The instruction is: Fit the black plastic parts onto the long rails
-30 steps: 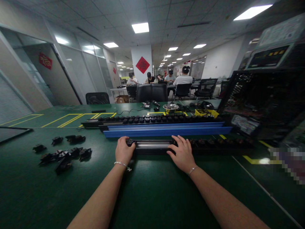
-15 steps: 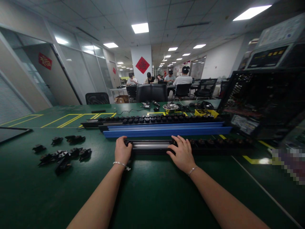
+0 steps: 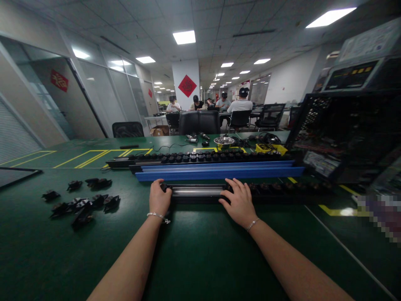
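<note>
A long black rail (image 3: 197, 200) with a shiny metal strip lies across the green table in front of me. My left hand (image 3: 159, 200) is closed around a small black part (image 3: 164, 187) at the rail's left end. Farther right, my right hand (image 3: 240, 201) has its thumb and fingers curled around another black part (image 3: 229, 188) on the rail. Between my hands the metal strip (image 3: 197, 190) is exposed. To the right of my right hand, a row of similar black parts (image 3: 282, 188) sits along the rail.
Loose black parts (image 3: 83, 205) lie on the left. Behind the rail are a blue rail (image 3: 219, 172) and several black parts in rows (image 3: 194, 156). A metal bowl (image 3: 224, 141), a yellow tray (image 3: 283, 149) and an open computer case (image 3: 344, 129) stand farther back. People sit beyond.
My left hand has shifted very slightly left, along with the black part in it. My right hand stays in place.
</note>
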{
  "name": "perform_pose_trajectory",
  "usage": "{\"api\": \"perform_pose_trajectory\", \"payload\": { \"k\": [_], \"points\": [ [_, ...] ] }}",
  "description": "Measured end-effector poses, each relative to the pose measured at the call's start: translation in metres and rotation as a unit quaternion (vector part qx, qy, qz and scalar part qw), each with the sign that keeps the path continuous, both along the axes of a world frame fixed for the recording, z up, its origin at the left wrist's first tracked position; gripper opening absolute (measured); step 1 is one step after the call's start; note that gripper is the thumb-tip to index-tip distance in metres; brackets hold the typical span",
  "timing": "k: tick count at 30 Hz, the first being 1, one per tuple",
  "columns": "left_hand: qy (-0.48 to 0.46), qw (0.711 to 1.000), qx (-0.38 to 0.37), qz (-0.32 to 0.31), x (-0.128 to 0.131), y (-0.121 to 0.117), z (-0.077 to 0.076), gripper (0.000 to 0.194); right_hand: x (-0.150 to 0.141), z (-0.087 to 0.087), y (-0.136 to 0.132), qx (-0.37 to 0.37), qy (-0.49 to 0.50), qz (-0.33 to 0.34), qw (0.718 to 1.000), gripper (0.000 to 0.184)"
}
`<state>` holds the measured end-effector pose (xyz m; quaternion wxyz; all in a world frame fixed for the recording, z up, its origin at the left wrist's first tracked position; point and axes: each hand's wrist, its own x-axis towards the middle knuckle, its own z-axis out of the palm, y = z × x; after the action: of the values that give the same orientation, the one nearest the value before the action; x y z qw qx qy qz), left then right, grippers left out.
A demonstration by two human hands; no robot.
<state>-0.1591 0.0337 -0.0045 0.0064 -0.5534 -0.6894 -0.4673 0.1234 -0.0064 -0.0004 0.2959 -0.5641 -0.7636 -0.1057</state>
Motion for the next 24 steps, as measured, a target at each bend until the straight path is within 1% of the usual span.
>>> {"api": "perform_pose_trajectory", "payload": {
  "k": [6, 13, 17, 21, 24],
  "points": [
    [0.003, 1.000, -0.001, 0.003, -0.002, 0.000, 0.000, 0.034, 0.000, -0.001, 0.000, -0.002, 0.000, -0.001, 1.000, 0.013],
    [-0.034, 0.999, -0.018, 0.037, -0.011, 0.002, 0.002, 0.034, 0.001, -0.002, 0.001, -0.001, 0.002, 0.001, 1.000, 0.013],
    [-0.042, 0.998, -0.012, 0.040, -0.012, 0.000, 0.004, 0.033, 0.001, -0.003, 0.001, 0.003, 0.003, 0.002, 1.000, 0.013],
    [-0.050, 0.997, -0.035, 0.054, -0.014, -0.001, 0.007, 0.034, 0.001, -0.002, 0.001, 0.006, 0.001, 0.004, 1.000, 0.013],
    [-0.054, 0.996, -0.036, 0.063, -0.018, 0.000, 0.008, 0.034, 0.001, -0.001, 0.001, 0.010, 0.000, 0.006, 1.000, 0.014]
  ]
}}
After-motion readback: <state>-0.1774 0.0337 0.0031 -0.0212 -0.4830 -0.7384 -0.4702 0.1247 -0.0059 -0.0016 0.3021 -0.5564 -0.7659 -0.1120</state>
